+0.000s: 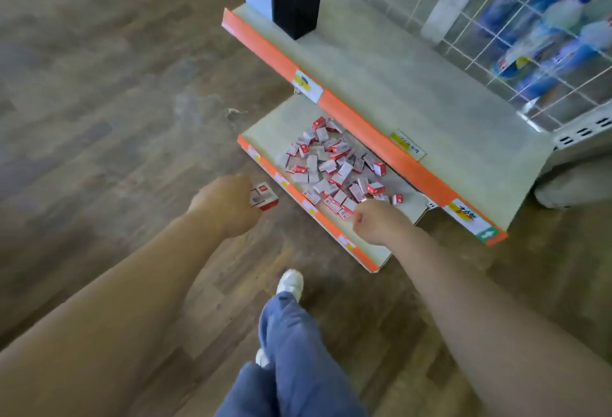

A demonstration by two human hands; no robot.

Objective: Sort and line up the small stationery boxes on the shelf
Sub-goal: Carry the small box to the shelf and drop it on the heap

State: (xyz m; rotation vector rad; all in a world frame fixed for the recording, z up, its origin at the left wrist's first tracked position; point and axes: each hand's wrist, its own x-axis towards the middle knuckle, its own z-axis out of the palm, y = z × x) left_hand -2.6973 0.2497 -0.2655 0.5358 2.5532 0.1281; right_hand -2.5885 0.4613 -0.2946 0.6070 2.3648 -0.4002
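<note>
Dozens of boxes [334, 165]: jumbled on lower shelf [275, 128].
Left hand [228, 204]: grips a few red-white boxes [264, 198] (square them first).
Right hand [374, 223]: curled at pile's edge; grasp unclear.

lower shelf [265, 125] | heap of small boxes [334, 168] | upper shelf [381, 78] | black holder [297, 2]

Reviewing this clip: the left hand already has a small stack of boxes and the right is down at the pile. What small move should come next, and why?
Probably the right hand should pick one box from the near edge of the pile and add it to the stack that the left hand holds. The boxes on the lower shelf lie jumbled, none lined up, and the right hand's fingers are hidden, so a grip cannot be confirmed.
</note>
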